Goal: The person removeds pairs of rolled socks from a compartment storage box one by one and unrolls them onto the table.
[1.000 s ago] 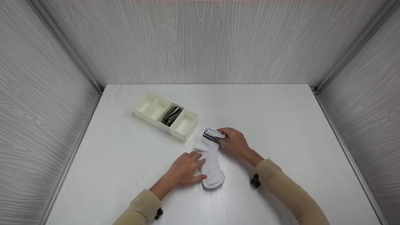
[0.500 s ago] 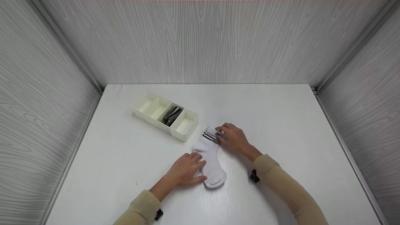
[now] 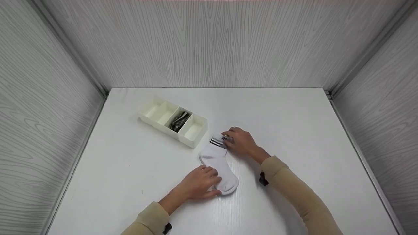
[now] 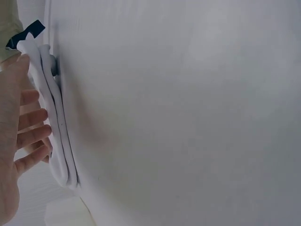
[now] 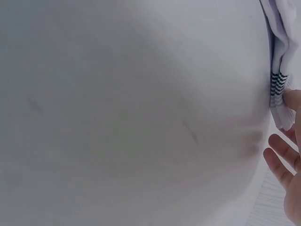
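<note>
A pair of white socks (image 3: 217, 163) lies flat on the table, one on top of the other, with black stripes and dark lettering at the cuff (image 3: 216, 139). My left hand (image 3: 200, 182) rests at the foot part, its fingers over the left edge and the thumb beside the toe. The left wrist view shows those fingers extended along the layered socks (image 4: 56, 117). At the cuff end, my right hand (image 3: 240, 142) touches the fabric with thumb and fingertips. Its other fingers (image 5: 281, 165) stand extended and apart in the right wrist view. My right hand partly covers the lettering.
A cream divided box (image 3: 160, 125) stands behind and left of the socks. One of its compartments holds a dark striped rolled fabric item (image 3: 180, 121). Grey wood-grain panels (image 3: 209, 45) border the white table (image 3: 294, 114) at the back and both sides.
The cuff, folded and bunched a second ago, now lies flat with its lettering showing. My right hand has shifted slightly left and away from me. My left hand has slid a little right and nearer me.
</note>
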Action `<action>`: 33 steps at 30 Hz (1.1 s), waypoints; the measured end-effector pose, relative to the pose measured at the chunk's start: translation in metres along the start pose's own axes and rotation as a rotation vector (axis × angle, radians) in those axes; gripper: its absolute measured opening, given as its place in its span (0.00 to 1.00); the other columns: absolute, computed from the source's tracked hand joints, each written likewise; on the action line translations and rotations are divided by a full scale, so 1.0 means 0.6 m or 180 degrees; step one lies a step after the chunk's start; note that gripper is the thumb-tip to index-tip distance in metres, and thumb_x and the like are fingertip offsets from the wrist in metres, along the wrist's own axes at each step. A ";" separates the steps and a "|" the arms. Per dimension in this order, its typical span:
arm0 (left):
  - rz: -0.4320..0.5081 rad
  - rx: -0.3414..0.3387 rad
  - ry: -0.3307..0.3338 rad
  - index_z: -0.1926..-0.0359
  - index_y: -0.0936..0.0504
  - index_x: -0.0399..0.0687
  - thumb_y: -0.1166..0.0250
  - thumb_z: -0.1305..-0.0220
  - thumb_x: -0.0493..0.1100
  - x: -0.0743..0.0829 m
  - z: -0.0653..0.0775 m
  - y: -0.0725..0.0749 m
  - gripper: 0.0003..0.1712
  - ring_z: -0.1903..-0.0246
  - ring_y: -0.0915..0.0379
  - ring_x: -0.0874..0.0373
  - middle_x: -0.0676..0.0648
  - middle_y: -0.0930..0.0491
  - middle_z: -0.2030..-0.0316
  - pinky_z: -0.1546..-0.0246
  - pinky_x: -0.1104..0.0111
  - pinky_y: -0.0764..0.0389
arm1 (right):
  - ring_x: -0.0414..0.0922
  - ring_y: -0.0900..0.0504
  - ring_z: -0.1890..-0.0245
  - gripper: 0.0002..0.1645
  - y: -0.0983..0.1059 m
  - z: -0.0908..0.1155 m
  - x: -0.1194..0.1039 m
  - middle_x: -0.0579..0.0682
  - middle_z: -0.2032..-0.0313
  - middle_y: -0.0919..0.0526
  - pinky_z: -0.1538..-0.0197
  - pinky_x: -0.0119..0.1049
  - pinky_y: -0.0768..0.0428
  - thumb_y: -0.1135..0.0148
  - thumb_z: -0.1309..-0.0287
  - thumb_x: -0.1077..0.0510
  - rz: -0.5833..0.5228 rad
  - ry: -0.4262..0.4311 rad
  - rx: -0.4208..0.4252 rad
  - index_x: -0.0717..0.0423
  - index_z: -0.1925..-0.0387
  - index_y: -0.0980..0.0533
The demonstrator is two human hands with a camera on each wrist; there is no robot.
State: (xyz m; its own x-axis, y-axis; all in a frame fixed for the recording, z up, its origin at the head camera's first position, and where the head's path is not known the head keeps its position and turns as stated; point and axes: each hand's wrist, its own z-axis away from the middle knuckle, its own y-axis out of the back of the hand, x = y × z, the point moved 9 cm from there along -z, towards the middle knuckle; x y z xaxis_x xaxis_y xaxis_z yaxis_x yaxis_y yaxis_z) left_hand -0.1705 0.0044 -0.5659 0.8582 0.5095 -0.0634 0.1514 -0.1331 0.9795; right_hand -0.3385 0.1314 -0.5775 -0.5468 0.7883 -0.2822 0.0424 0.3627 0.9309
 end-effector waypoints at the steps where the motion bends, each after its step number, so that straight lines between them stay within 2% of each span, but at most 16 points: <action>1: -0.0010 0.0001 -0.0013 0.49 0.16 0.57 0.41 0.27 0.67 0.002 -0.001 0.000 0.23 0.48 0.17 0.57 0.53 0.15 0.51 0.46 0.63 0.17 | 0.48 0.15 0.57 0.19 -0.002 -0.002 0.000 0.50 0.55 0.13 0.56 0.46 0.14 0.31 0.31 0.47 0.0013 0.0006 -0.0034 0.48 0.43 0.15; 9: -0.0035 0.0065 -0.0140 0.47 0.17 0.56 0.36 0.29 0.67 0.019 -0.011 -0.001 0.24 0.50 0.18 0.58 0.54 0.15 0.52 0.49 0.65 0.18 | 0.49 0.15 0.55 0.19 -0.009 -0.017 -0.010 0.50 0.53 0.13 0.54 0.46 0.13 0.32 0.30 0.46 0.0036 0.0054 -0.0185 0.49 0.43 0.15; 15: -0.0081 0.0151 -0.0159 0.47 0.17 0.58 0.34 0.30 0.64 0.027 -0.014 0.000 0.21 0.52 0.17 0.58 0.54 0.15 0.53 0.50 0.66 0.18 | 0.49 0.16 0.53 0.21 -0.016 -0.029 -0.014 0.50 0.52 0.13 0.53 0.46 0.13 0.33 0.30 0.44 0.0007 -0.0005 -0.0301 0.51 0.44 0.15; 21: -0.0069 0.0200 -0.0170 0.50 0.14 0.60 0.37 0.25 0.59 0.032 -0.017 0.001 0.15 0.53 0.16 0.59 0.55 0.14 0.54 0.51 0.67 0.17 | 0.49 0.16 0.53 0.21 -0.019 -0.037 -0.012 0.50 0.52 0.13 0.52 0.47 0.14 0.32 0.31 0.43 -0.0018 -0.0081 -0.0379 0.51 0.46 0.14; 25: -0.0123 0.0262 -0.0211 0.54 0.12 0.60 0.37 0.24 0.56 0.036 -0.018 0.004 0.11 0.55 0.16 0.60 0.55 0.13 0.56 0.53 0.68 0.17 | 0.48 0.16 0.54 0.19 -0.015 -0.037 -0.013 0.49 0.54 0.13 0.52 0.46 0.14 0.31 0.31 0.43 -0.0022 -0.0071 -0.0349 0.50 0.48 0.13; 33: -0.0285 0.0627 -0.0344 0.61 0.14 0.60 0.35 0.26 0.52 0.043 -0.013 0.020 0.07 0.62 0.17 0.62 0.57 0.14 0.61 0.59 0.70 0.18 | 0.47 0.15 0.55 0.15 -0.001 -0.036 -0.023 0.47 0.55 0.12 0.53 0.43 0.13 0.30 0.32 0.45 0.0020 0.0098 -0.0146 0.49 0.54 0.11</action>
State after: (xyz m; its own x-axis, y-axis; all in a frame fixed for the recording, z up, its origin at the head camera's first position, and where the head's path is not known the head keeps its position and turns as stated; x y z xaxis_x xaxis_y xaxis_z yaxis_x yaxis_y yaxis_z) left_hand -0.1505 0.0227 -0.5545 0.8829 0.4342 -0.1787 0.3129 -0.2602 0.9134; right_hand -0.3491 0.1093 -0.5691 -0.5721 0.7746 -0.2697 0.0080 0.3341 0.9425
